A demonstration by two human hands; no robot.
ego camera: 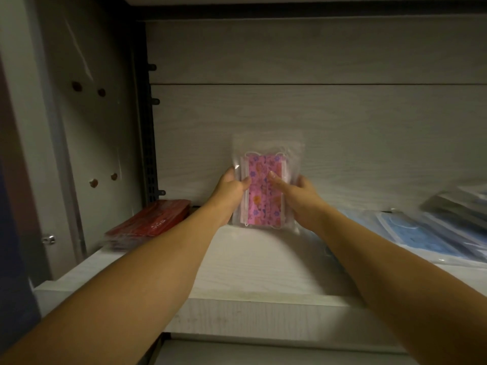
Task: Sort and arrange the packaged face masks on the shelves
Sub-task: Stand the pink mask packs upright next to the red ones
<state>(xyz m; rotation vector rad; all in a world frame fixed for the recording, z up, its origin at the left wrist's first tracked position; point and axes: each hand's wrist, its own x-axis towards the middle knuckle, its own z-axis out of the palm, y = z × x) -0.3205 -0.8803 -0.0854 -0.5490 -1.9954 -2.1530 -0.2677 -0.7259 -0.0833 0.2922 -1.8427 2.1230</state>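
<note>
— So, what were the hands doing?

— Both were on one clear packet of pink floral masks (263,189). The left hand (233,187) gripped its left edge, thumb across the front and fingers tucked behind. The right hand (291,188) gripped the right edge the same way, thumb lying on the pink print.

— How did the packet sit?

— It stood upright on its short end, its bottom edge on or just above the shelf (253,270); which of the two could not be told. It was close to the pale wood-grain back panel (342,114), though whether it touched the panel could not be told either. Its clear top flap rose above the masks inside.

— And around it?

— To the left, a low stack of red mask packets (152,223) lay flat on the same shelf, near the perforated metal side panel (100,127) and well apart from the pink packet. To the right, light blue mask packets (411,233) lay flat in overlapping layers, starting just beside the right forearm. Farther right, at the frame's edge, darker grey packets (458,206) were piled, too blurred to make out further.

— Anything below?

— Only the shelf's white front edge showed, with the two bare forearms reaching over it.
</note>
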